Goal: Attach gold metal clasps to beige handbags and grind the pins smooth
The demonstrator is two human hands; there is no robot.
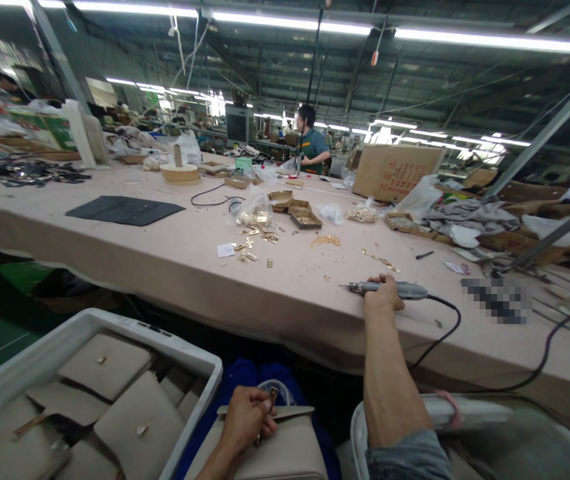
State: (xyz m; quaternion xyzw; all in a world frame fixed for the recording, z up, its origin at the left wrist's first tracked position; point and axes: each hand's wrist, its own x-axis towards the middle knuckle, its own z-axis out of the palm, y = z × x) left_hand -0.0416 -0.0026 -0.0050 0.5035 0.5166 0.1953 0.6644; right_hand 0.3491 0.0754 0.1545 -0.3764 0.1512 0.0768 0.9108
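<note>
My right hand is closed over a grey electric screwdriver at the table's front edge. Its thin bit points left, and a black cord trails from its rear end. Down at my lap, my left hand pinches a small gold metal clasp plate at the flap of a beige bag. The bag lies across my blue-clad legs. My fingers hide part of the clasp and of the flap. Loose gold clasp plates and a heap of tiny gold screws lie on the table.
A white crate of beige bags stands at my left; another white bin is at my right. On the table are a black sheet, small cardboard boxes and a large carton. A co-worker is beyond.
</note>
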